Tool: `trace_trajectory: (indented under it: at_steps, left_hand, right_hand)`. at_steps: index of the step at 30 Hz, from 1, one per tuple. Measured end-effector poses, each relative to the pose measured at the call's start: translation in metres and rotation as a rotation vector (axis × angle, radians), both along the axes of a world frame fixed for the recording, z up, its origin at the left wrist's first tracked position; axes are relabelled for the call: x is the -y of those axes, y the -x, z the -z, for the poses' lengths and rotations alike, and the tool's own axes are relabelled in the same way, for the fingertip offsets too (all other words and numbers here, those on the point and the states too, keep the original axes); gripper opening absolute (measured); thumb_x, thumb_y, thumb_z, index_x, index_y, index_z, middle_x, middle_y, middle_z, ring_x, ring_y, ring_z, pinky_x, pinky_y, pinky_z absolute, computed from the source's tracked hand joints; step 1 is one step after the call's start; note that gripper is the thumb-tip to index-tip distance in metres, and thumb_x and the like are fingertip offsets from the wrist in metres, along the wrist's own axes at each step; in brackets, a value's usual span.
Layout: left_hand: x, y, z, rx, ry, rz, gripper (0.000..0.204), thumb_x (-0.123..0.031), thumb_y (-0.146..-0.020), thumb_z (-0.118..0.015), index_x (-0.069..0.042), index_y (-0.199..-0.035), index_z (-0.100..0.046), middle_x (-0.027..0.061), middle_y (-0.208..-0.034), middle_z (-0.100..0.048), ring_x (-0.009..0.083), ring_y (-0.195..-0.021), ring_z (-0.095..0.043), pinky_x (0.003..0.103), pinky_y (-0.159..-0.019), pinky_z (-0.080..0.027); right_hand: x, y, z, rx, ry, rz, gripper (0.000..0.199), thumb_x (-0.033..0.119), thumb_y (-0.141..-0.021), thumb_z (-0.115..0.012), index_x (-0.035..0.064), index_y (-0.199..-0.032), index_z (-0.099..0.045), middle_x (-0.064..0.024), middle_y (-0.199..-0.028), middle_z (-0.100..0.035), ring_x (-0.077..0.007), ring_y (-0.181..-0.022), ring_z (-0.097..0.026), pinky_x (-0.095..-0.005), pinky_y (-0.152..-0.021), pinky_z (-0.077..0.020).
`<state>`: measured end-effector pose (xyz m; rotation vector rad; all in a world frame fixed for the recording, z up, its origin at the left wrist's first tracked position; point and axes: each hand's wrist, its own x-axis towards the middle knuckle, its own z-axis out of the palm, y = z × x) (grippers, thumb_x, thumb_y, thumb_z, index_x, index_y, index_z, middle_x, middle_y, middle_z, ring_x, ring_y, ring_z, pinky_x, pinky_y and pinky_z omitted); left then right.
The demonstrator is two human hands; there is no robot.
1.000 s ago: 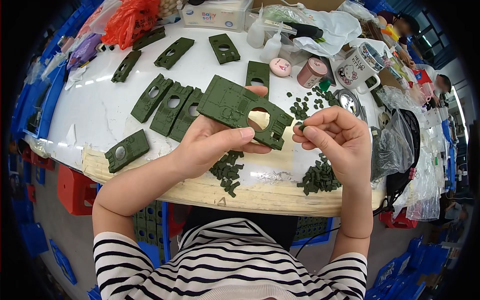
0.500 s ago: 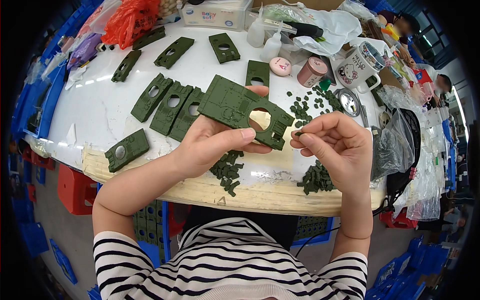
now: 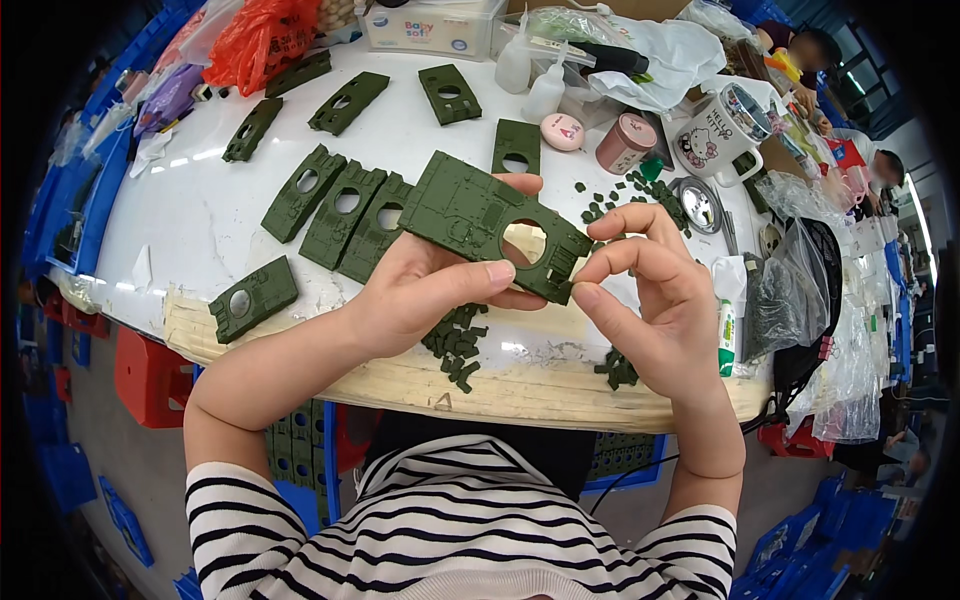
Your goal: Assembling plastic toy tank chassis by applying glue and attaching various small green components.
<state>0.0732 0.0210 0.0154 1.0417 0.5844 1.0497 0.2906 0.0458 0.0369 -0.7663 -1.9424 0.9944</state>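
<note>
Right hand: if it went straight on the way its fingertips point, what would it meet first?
The right hand would most likely meet the near end of the green plastic part held in the left hand; whether they touch is unclear.

Nine green model-tank hulls (image 3: pixel 337 226) lie on the tabletop (image 3: pixel 195 215), left to upper centre; a tenth hull (image 3: pixel 475 215) is mid-frame. Toward the upper right stand two squeeze bottles (image 3: pixel 544 96), one mug (image 3: pixel 706 142), one pink canister (image 3: pixel 624 148).
</note>
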Motion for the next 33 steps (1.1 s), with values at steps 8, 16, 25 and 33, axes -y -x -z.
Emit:
trace_trajectory:
  at_steps: [8, 16, 25, 33]
  left_hand:
    - [0.0005, -0.0005, 0.0007, -0.001, -0.003, 0.009, 0.07, -0.017, -0.085, -0.057, -0.004, -0.144, -0.024, 0.0167, -0.14, -0.039, 0.0246, -0.12, -0.049, 0.044, -0.091, -0.053]
    - [0.0005, -0.0006, 0.0029, 0.003, -0.005, 0.014, 0.07, -0.017, -0.085, -0.058, -0.004, -0.144, -0.023, 0.016, -0.139, -0.04, 0.0239, -0.119, -0.05, 0.043, -0.091, -0.053]
    - [0.0003, -0.0013, 0.0052, 0.015, -0.009, 0.017, 0.07, -0.017, -0.085, -0.059, -0.004, -0.144, -0.023, 0.0157, -0.138, -0.041, 0.0239, -0.117, -0.051, 0.043, -0.09, -0.054]
    - [0.0003, -0.0014, 0.0048, 0.0, -0.02, 0.012, 0.071, -0.017, -0.085, -0.059, -0.003, -0.144, -0.022, 0.016, -0.138, -0.041, 0.0242, -0.118, -0.051, 0.043, -0.091, -0.053]
  right_hand:
    - [-0.0004, 0.0002, 0.0051, 0.017, 0.027, 0.031, 0.01, 0.008, -0.075, -0.072, 0.0048, -0.082, -0.067, -0.0058, -0.104, -0.053, -0.0154, -0.099, -0.05, -0.0292, -0.089, -0.0379]
    - [-0.0003, 0.0017, 0.0056, 0.014, 0.047, 0.019, 0.009, 0.008, -0.074, -0.073, 0.0045, -0.081, -0.067, -0.0058, -0.102, -0.053, -0.0151, -0.098, -0.05, -0.0288, -0.088, -0.0381]
    - [-0.0004, 0.0025, 0.008, 0.025, 0.015, 0.032, 0.01, 0.009, -0.074, -0.072, 0.0046, -0.08, -0.067, -0.006, -0.101, -0.053, -0.0158, -0.096, -0.051, -0.0289, -0.087, -0.0389]
    - [-0.0005, 0.0039, 0.0091, 0.031, -0.011, 0.054, 0.01, 0.009, -0.073, -0.072, 0.005, -0.079, -0.065, -0.0068, -0.099, -0.054, -0.018, -0.095, -0.052, -0.0305, -0.085, -0.0404]
